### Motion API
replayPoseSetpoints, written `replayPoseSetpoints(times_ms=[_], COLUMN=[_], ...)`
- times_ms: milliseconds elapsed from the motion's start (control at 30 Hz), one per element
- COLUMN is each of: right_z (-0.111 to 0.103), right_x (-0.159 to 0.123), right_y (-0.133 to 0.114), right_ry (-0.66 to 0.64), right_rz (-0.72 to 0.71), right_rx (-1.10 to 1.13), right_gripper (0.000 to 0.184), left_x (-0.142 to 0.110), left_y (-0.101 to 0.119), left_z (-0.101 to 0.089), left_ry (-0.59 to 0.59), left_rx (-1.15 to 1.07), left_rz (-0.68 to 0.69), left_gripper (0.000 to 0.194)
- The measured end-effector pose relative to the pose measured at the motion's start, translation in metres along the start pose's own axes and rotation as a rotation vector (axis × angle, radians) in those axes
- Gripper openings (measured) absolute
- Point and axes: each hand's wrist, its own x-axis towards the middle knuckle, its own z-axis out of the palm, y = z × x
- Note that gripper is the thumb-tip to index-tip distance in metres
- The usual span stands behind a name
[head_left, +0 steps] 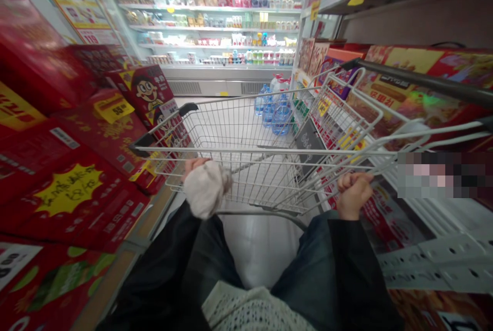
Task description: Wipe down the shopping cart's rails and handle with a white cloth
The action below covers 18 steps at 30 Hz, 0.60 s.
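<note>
A wire shopping cart point(246, 152) stands sideways before my legs. My left hand point(192, 166) is at its near side, fingers curled, with a bunched whitish cloth point(208, 187) hiding most of the hand. The cloth seems to be in its grip. Whether these fingers also hold the wire is hidden. My right hand point(355, 193) is closed in a fist against the near wires at the cart's right end. What lies inside that fist cannot be made out. The cart's dark handle point(419, 79) runs off to the upper right.
Red gift boxes point(127, 136) are stacked close on the left. Shelves with boxed goods point(404, 90) line the right, near the cart. Blue-tinted water bottles point(281, 113) stand on the floor behind the cart. A refrigerated display point(215, 69) spans the back.
</note>
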Motion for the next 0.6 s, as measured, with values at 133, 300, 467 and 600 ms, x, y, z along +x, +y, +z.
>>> replayPoseSetpoints(times_ms=[133,300,467,600], right_z=[0.004,0.003,0.001,0.000], right_x=[-0.002,-0.002,0.000,0.001], right_y=[0.000,-0.001,-0.003,-0.003], right_ry=[0.018,0.016,-0.003,0.015], right_rz=[-0.008,-0.016,-0.010,-0.005], right_rx=[-0.013,-0.022,-0.024,-0.057], right_gripper=[0.067,0.068,0.068,0.070], left_x=[-0.016,-0.157,-0.289,-0.316], left_y=[-0.007,0.023,0.018,0.002], left_z=[0.002,0.050,0.073,0.085], left_ry=[0.092,-0.620,-1.434,-1.524], left_rx=[0.006,-0.090,-0.093,-0.073], left_rz=[-0.067,-0.276,-0.340,-0.338], left_gripper=[0.009,0.041,0.043,0.041])
